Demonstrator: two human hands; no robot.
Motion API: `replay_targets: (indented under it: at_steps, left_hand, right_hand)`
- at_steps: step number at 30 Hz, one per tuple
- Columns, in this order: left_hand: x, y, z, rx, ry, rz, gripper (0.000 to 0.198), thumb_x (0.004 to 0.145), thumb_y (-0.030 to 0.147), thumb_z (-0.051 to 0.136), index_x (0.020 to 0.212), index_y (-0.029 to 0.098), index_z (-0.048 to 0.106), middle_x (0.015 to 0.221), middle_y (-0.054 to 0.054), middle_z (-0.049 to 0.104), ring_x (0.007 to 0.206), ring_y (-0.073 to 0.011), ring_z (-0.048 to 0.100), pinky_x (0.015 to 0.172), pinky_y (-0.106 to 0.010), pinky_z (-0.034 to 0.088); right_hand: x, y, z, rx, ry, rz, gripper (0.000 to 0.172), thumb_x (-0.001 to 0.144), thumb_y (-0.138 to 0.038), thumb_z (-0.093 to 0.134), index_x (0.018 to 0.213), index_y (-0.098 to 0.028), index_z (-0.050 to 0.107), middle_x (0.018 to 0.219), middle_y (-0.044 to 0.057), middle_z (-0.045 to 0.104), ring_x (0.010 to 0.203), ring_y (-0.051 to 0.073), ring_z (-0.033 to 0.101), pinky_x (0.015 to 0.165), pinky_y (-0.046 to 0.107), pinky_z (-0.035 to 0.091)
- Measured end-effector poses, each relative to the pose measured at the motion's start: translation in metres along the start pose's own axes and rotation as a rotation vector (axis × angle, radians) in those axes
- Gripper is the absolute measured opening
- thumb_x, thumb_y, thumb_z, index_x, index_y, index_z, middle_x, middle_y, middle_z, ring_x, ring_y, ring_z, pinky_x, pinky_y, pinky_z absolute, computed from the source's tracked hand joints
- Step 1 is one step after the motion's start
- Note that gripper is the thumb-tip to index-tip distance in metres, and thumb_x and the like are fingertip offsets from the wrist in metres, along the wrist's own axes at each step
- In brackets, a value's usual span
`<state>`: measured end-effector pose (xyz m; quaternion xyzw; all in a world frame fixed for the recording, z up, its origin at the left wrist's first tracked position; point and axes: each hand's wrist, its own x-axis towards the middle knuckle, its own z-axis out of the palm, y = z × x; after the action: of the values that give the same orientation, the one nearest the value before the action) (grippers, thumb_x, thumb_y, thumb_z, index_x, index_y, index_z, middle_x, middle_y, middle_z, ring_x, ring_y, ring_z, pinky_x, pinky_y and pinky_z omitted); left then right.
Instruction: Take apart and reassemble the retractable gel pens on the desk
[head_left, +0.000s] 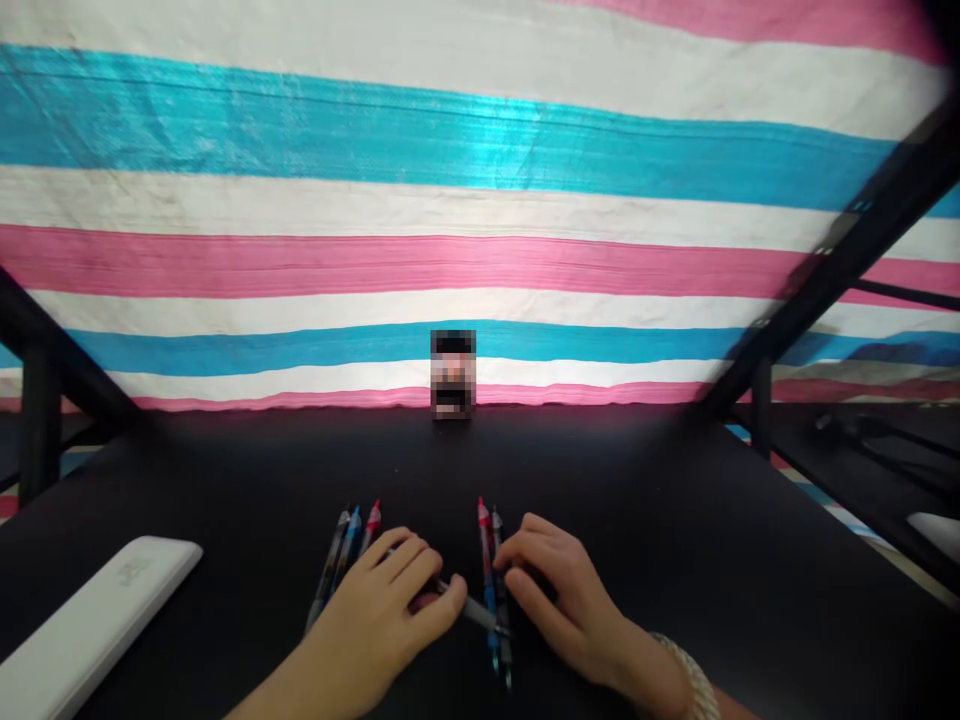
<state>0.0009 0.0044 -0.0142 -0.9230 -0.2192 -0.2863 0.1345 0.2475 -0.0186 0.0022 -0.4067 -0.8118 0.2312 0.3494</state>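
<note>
My left hand point(390, 610) is closed on a grey pen point(480, 613), which slants down to the right; its tip end crosses over two pens on the black table. Those two lie side by side: a pen with a red top and blue lower part point(486, 560), and a dark grey pen point(501, 600). My right hand point(566, 595) rests just right of them, fingers curled and slightly apart, the fingertips at the dark grey pen's side. Partly hidden behind my left hand lie a dark pen point(330, 565), a blue-topped pen point(349, 540) and a red-topped pen point(371, 525).
A long white object point(105, 625) lies on the black table point(285, 460) at the left. A small blurred-out item point(453, 375) stands at the back edge. Black frame bars point(832, 250) rise at both sides before a striped sheet point(375, 265).
</note>
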Motion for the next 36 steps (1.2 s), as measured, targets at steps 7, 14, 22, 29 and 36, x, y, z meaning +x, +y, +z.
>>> replay_targets:
  at_steps: [7, 14, 22, 29, 36]
  left_hand:
    - [-0.003, 0.006, -0.011, 0.113, 0.015, -0.046, 0.037, 0.101, 0.009, 0.036, 0.121, 0.014, 0.066, 0.080, -0.006, 0.068, 0.071, -0.0196, 0.064, 0.068, -0.032, 0.049]
    - [0.003, 0.013, -0.014, 0.097, -0.015, -0.040, 0.030, 0.102, 0.011, 0.039, 0.118, 0.009, 0.065, 0.072, -0.005, 0.070, 0.057, -0.0175, 0.068, 0.051, -0.026, 0.049]
    - [-0.002, 0.020, -0.011, -0.348, -0.174, -0.305, 0.039, 0.107, 0.021, 0.026, 0.115, 0.021, 0.064, 0.078, -0.002, 0.073, 0.056, -0.0150, 0.072, 0.049, -0.020, 0.055]
    - [-0.014, -0.001, -0.014, -0.262, 0.028, -0.344, 0.033, 0.100, 0.027, 0.057, 0.133, 0.021, 0.059, 0.100, -0.008, 0.073, 0.083, -0.0192, 0.074, 0.074, -0.026, 0.059]
    - [-0.014, -0.005, -0.022, -0.378, 0.179, -0.319, 0.030, 0.096, 0.007, 0.056, 0.124, 0.016, 0.065, 0.089, -0.007, 0.072, 0.075, -0.0162, 0.069, 0.068, -0.024, 0.057]
  right_hand:
    - [-0.002, 0.000, 0.009, -0.116, -0.125, -0.121, 0.024, 0.101, -0.021, 0.042, 0.080, -0.019, 0.055, 0.074, 0.005, 0.059, 0.072, 0.019, 0.049, 0.062, 0.030, 0.035]
    - [-0.001, -0.001, 0.012, -0.140, -0.073, -0.165, 0.039, 0.109, -0.033, 0.034, 0.083, -0.017, 0.057, 0.071, 0.005, 0.062, 0.067, 0.019, 0.049, 0.059, 0.030, 0.036]
    - [-0.003, 0.002, 0.018, -0.302, 0.029, -0.325, 0.026, 0.103, -0.011, 0.041, 0.084, -0.016, 0.058, 0.064, 0.002, 0.056, 0.062, 0.018, 0.040, 0.055, 0.030, 0.029]
    - [-0.003, 0.007, 0.005, -0.120, 0.012, -0.053, 0.028, 0.103, -0.022, 0.044, 0.078, -0.018, 0.055, 0.068, 0.002, 0.054, 0.067, 0.018, 0.046, 0.060, 0.030, 0.035]
    - [-0.002, 0.008, 0.001, 0.024, 0.050, 0.033, 0.030, 0.104, -0.027, 0.045, 0.079, -0.018, 0.061, 0.069, 0.001, 0.053, 0.066, 0.017, 0.050, 0.060, 0.028, 0.039]
